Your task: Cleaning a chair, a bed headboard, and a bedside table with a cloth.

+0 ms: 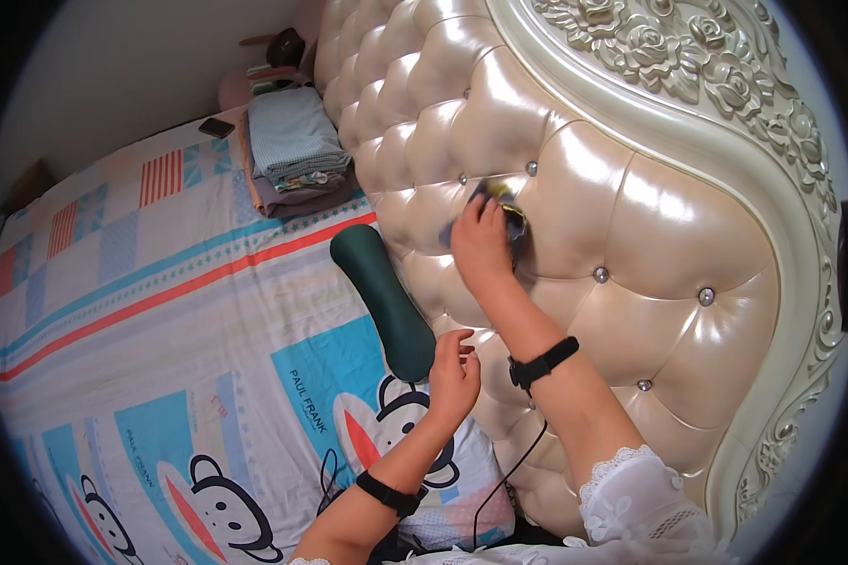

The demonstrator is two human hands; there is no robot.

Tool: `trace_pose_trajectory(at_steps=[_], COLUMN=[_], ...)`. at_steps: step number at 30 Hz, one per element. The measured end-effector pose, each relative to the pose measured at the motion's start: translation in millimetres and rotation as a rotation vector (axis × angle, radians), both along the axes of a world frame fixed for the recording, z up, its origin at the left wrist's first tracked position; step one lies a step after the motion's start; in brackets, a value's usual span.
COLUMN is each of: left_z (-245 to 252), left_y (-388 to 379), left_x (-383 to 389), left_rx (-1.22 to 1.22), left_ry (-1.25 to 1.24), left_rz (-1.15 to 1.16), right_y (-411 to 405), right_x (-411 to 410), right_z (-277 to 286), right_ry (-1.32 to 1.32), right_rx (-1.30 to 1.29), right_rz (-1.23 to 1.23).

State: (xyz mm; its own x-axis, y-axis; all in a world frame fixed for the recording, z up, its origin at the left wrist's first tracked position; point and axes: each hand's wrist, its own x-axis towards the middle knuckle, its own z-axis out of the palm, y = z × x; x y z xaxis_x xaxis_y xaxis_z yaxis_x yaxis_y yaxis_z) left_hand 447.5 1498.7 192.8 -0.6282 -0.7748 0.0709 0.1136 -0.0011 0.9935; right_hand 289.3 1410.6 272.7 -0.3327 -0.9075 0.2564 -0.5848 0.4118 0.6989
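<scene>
My right hand (482, 240) presses a dark cloth (514, 224) with yellow marks flat against the tufted, cream leather-look headboard (572, 212), just below a crystal button (531, 168). Part of the cloth is hidden under my fingers. Lower and to the left, my left hand (456, 371) is held with its fingers loosely curled and apart, nothing in it. It is beside the lower end of a dark green bolster cushion (383, 300), which lies along the foot of the headboard. Both wrists wear black straps.
Folded clothes and cloths (297, 141) are stacked on the bed against the headboard, with a dark phone (216, 127) beside them. A printed sheet (184, 318) covers the bed. Carved roses line the headboard's pale frame (678, 120). A black cable (509, 473) hangs near my forearms.
</scene>
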Motion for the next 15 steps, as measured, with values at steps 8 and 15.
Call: trace_pose_trajectory(at_steps=[8, 15], left_z=[17.9, 13.7], left_y=[2.4, 5.3], left_x=[9.5, 28.4], left_rx=[-0.016, -0.006], left_ry=[0.059, 0.033], left_rz=[0.019, -0.013], right_y=[-13.8, -19.2], right_x=[-5.9, -19.1], right_z=[97.7, -13.6], right_ry=[-0.078, -0.071], right_rx=[-0.333, 0.088], right_rz=[0.274, 0.138])
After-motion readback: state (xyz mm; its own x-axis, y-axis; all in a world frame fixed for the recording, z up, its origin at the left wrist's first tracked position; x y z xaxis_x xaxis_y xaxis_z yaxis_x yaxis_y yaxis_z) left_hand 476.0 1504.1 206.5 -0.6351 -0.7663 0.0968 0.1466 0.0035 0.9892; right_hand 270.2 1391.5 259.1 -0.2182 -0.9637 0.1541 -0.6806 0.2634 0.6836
